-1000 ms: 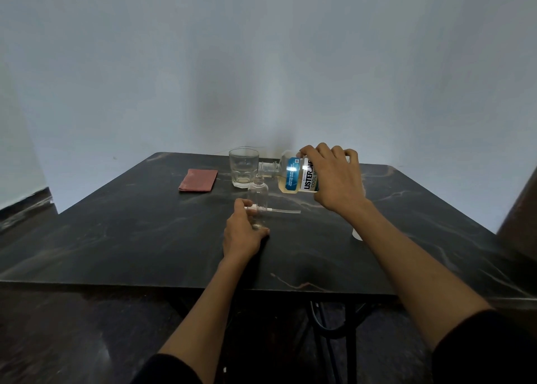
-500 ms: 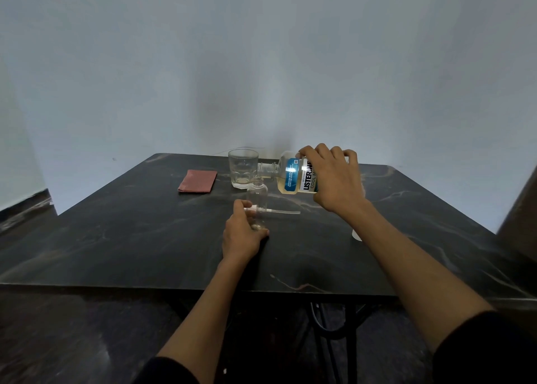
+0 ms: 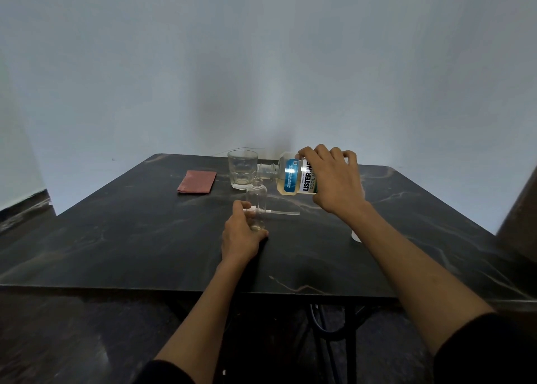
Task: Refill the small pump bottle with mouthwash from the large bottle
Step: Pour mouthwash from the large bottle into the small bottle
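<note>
The small clear pump bottle [image 3: 257,198] stands upright and uncapped on the dark marble table [image 3: 122,238]. My left hand [image 3: 241,235] holds it near its base. The white pump head with its long tube [image 3: 279,212] lies across behind my left fingers. My right hand [image 3: 334,180] grips the large mouthwash bottle [image 3: 293,177], tipped on its side with its open neck over the small bottle's mouth. Pale yellowish liquid sits in the large bottle's lower side.
A clear drinking glass [image 3: 242,168] stands just behind the small bottle. A folded reddish cloth [image 3: 197,181] lies to the left. A small white object [image 3: 356,235], partly hidden by my right forearm, sits at the right. The table's front edge is near me.
The large bottle stays tipped over the small bottle; both hands hold nearly the same place.
</note>
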